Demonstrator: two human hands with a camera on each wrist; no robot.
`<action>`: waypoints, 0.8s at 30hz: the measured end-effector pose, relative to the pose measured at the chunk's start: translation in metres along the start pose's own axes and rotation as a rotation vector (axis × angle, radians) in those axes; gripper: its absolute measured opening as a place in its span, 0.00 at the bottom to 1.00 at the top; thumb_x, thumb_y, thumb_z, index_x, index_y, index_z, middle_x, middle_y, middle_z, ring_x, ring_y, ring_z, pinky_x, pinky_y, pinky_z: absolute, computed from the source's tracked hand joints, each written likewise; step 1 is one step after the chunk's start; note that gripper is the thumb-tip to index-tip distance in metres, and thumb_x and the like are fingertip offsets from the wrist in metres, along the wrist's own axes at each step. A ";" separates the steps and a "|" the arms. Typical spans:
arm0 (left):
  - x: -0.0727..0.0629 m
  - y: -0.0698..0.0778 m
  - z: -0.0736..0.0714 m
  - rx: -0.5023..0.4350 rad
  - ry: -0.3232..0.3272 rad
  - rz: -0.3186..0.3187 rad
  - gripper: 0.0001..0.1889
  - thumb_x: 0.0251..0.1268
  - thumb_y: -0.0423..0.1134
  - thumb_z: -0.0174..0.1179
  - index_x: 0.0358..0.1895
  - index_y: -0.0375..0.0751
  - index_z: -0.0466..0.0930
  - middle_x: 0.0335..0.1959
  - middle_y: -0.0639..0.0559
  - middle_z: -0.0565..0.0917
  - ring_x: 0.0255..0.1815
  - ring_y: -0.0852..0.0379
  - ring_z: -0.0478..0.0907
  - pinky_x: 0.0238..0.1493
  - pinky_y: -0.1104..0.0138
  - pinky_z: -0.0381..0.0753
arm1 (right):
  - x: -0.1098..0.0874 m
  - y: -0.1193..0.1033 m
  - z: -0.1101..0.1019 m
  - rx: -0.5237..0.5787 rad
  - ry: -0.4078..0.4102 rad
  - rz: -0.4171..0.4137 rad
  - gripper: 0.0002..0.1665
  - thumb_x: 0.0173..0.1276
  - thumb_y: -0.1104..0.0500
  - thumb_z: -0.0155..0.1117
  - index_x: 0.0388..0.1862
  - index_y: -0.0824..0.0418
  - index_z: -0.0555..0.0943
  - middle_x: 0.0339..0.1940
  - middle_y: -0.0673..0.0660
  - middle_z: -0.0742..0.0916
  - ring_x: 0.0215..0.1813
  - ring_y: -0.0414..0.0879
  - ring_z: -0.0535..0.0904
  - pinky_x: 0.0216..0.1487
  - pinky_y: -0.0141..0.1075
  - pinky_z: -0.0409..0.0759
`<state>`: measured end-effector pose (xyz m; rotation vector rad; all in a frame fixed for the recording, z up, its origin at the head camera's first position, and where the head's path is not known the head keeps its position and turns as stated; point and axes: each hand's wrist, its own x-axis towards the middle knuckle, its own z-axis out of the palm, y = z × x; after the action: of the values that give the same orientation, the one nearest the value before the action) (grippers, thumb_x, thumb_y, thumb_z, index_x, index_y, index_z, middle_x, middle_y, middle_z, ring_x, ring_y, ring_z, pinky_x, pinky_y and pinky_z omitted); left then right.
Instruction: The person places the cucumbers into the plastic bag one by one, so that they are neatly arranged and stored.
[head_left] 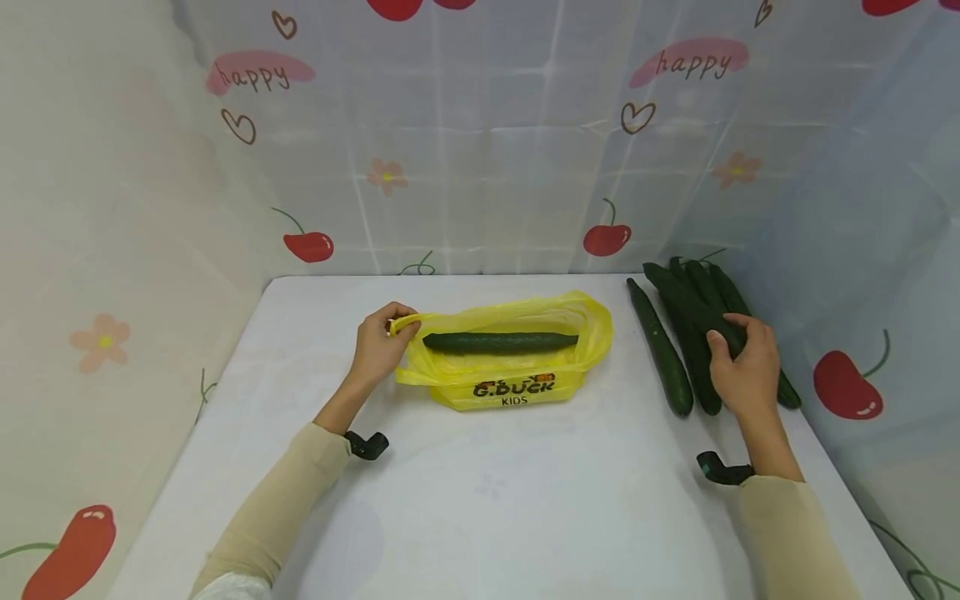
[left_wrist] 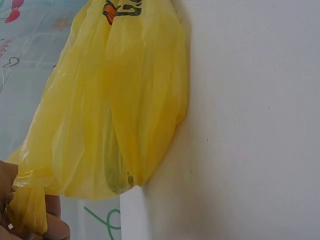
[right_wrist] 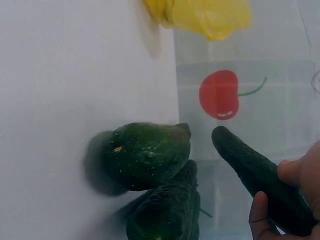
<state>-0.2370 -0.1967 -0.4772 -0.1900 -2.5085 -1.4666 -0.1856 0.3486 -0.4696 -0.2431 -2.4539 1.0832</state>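
Note:
A yellow plastic bag (head_left: 510, 392) lies on the white table with its mouth spread, and one cucumber (head_left: 501, 342) shows inside it. My left hand (head_left: 381, 342) pinches the left end of the bag's rim; in the left wrist view the bunched plastic (left_wrist: 31, 207) comes out between its fingers. Over on the right, my right hand (head_left: 747, 367) grips a cucumber (right_wrist: 257, 172) between thumb and fingers, above the others. Several more cucumbers (head_left: 662, 350) lie side by side beneath and beside this hand.
The cucumber pile sits at the table's (head_left: 480, 517) right side, close to the right-hand curtain (head_left: 877, 275). A curtain with cherries and hearts (head_left: 465, 200) hangs along the back edge. Dark wrist cameras (head_left: 367, 446) are strapped under both wrists.

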 end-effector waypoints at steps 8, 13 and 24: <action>-0.001 -0.002 0.000 0.005 -0.008 -0.009 0.06 0.76 0.38 0.67 0.49 0.44 0.88 0.48 0.44 0.90 0.43 0.50 0.74 0.46 0.62 0.71 | -0.003 -0.003 -0.008 0.050 -0.037 0.008 0.29 0.85 0.54 0.58 0.79 0.63 0.70 0.78 0.74 0.72 0.84 0.72 0.61 0.83 0.71 0.54; -0.002 -0.002 -0.001 0.002 -0.010 -0.016 0.05 0.76 0.39 0.67 0.49 0.44 0.88 0.48 0.44 0.90 0.42 0.49 0.73 0.44 0.61 0.70 | -0.004 -0.005 -0.008 0.073 -0.047 0.020 0.29 0.85 0.53 0.58 0.80 0.60 0.71 0.80 0.71 0.73 0.86 0.69 0.61 0.85 0.68 0.54; -0.001 -0.003 0.000 0.020 -0.013 -0.017 0.06 0.77 0.39 0.66 0.50 0.44 0.88 0.48 0.44 0.90 0.41 0.50 0.73 0.40 0.66 0.71 | -0.011 -0.014 -0.012 0.113 -0.059 -0.058 0.27 0.83 0.51 0.63 0.77 0.53 0.76 0.58 0.33 0.79 0.47 0.21 0.79 0.54 0.20 0.73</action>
<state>-0.2368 -0.1981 -0.4801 -0.1759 -2.5394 -1.4508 -0.1697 0.3431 -0.4558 -0.1047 -2.4249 1.2152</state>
